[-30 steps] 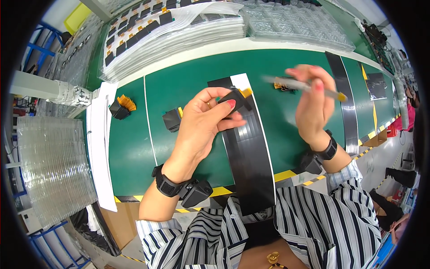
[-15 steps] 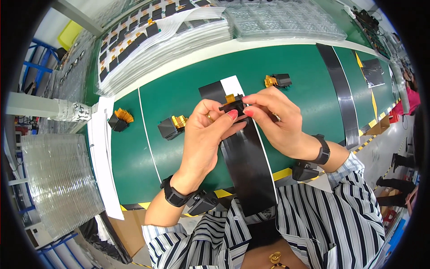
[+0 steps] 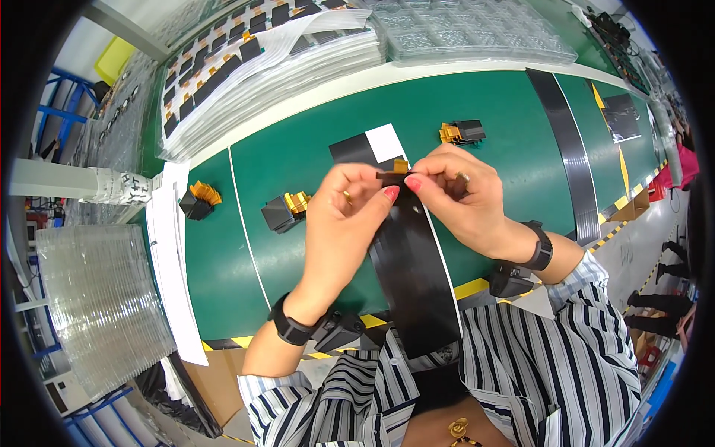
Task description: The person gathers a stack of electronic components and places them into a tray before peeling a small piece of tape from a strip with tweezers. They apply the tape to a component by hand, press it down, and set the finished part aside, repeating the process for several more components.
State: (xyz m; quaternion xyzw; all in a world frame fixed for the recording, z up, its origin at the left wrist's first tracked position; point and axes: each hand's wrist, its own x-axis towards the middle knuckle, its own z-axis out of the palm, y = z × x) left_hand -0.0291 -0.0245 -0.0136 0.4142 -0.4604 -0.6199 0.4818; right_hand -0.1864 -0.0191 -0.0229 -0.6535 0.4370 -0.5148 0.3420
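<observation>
Between my two hands, above a long black strip [image 3: 417, 276] on the green table, is a small flat black part with a gold flex cable [image 3: 393, 177]. It shows nearly edge-on, its gold tab pointing away from me. My left hand [image 3: 335, 223] pinches its left end between thumb and fingers. My right hand [image 3: 465, 194] grips its right end the same way, the fingertips partly covering it. To the left of my left hand lies a pile of similar black parts with gold flex cables [image 3: 281, 214]. Another such pile [image 3: 463, 132] lies beyond my right hand.
A third pile of parts [image 3: 199, 200] sits at the far left. Behind the green table [image 3: 328, 134] are stacked trays of parts [image 3: 290, 67] and clear plastic trays [image 3: 477, 33]. A second black strip [image 3: 566, 149] crosses the table at right. Clear trays [image 3: 104, 298] stand at left.
The black part has turned from showing its face to nearly edge-on, and its gold tab has shifted slightly right. Both hands keep their pinch; my left fingers have opened out a little.
</observation>
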